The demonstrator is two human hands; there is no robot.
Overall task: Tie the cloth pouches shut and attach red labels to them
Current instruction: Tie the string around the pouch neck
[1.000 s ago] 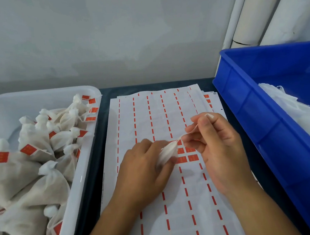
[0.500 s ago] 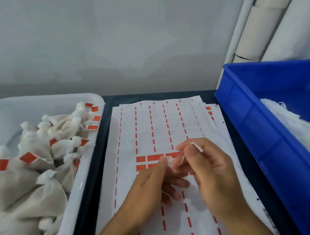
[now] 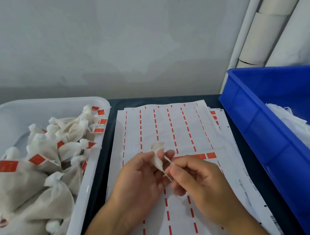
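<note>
Pinching the cloth pouch (image 3: 158, 158) by its gathered neck above the label sheet (image 3: 169, 127), the left hand (image 3: 142, 181) needed a firm hold while the right hand (image 3: 198, 184), fingers clamped on the drawstring (image 3: 168, 169), pulled it straight and snug.

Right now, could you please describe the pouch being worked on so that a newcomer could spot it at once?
Find the label sheet lying between the white tray and the blue bin. Above its middle, the left hand holds a small white pouch while the right hand pinches its string. Unlike the pouches in the tray, it carries no red label.
</note>
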